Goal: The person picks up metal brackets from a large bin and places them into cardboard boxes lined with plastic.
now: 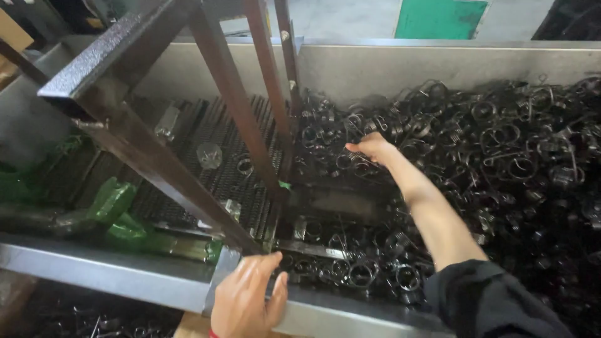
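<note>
R hand [374, 148] grasping clips [501, 156] in bin [438, 69]; L hand [247, 300] gripping rim [125, 272].

A large grey metal bin [350, 69] held a heap of dark metal spring clips [501, 156], with rows of clips lined on racks [219, 144] at left.
</note>
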